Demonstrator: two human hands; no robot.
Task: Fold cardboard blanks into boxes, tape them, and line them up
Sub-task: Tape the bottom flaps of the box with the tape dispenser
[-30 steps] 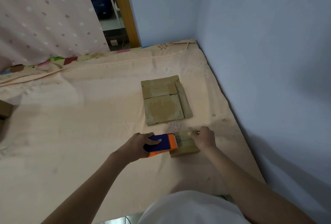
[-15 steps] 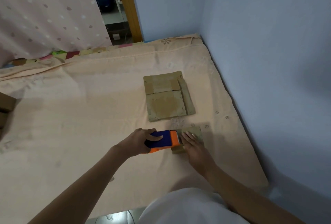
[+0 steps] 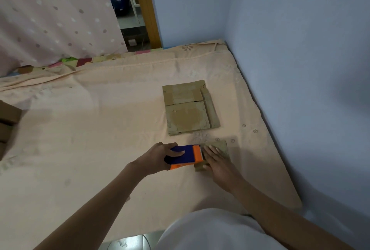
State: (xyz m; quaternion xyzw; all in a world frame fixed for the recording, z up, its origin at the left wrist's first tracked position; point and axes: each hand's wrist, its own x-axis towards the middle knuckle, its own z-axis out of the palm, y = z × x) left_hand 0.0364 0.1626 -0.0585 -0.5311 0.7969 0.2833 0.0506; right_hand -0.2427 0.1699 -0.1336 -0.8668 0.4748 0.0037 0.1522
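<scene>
A small folded cardboard box (image 3: 221,148) lies on the bed, near its right side. My right hand (image 3: 217,160) lies flat on top of the box, fingers straight and pointing away from me. My left hand (image 3: 160,158) grips a blue and orange tape dispenser (image 3: 185,156), whose orange end touches the box's left edge. Farther back lies a stack of flat cardboard blanks (image 3: 190,107).
The peach bedsheet (image 3: 90,139) covers the mattress. A blue wall (image 3: 300,69) runs along the right side. Brown cardboard boxes (image 3: 8,117) sit at the far left edge. A dotted curtain (image 3: 50,13) and a wooden door frame (image 3: 145,7) stand behind the bed.
My right hand has moved from the box's far right edge onto its top and now lies flat there. The dispenser stays at the box's left edge.
</scene>
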